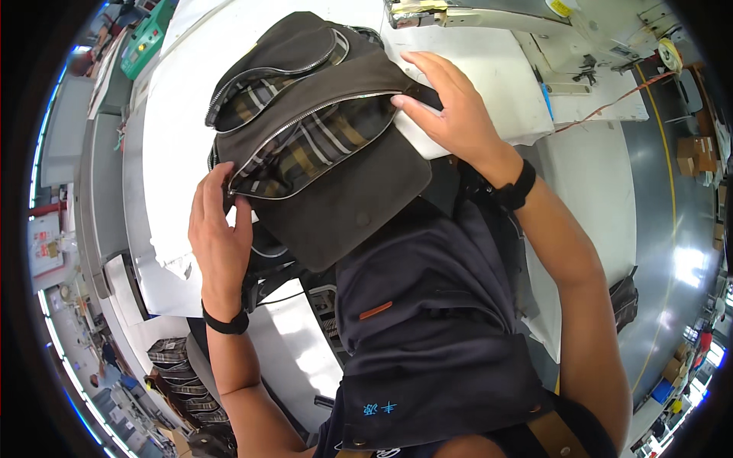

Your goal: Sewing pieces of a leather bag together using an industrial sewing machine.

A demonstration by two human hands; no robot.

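Observation:
A dark brown bag (359,200) lies on the white work table with its flap hanging toward me over the table's near edge. Its wide zipped pocket gapes, baring a plaid lining (309,149); behind it, a smaller zipped pocket (256,99) also stands open with the same lining. At the left end of the wide zip, my left hand (217,221) grips the bag's edge between thumb and fingers. My right hand (456,113) holds the opposite corner, thumb on the zip's end and index finger stretched out beyond, a dark strap piece between them.
Sewing machine parts (481,17) stand at the table's far right. A green box (147,38) is at the far left. Stacked plaid-lined pieces (187,374) lie at lower left. A dark apron (435,305) covers my lap. Cardboard boxes (696,155) sit beyond the floor at right.

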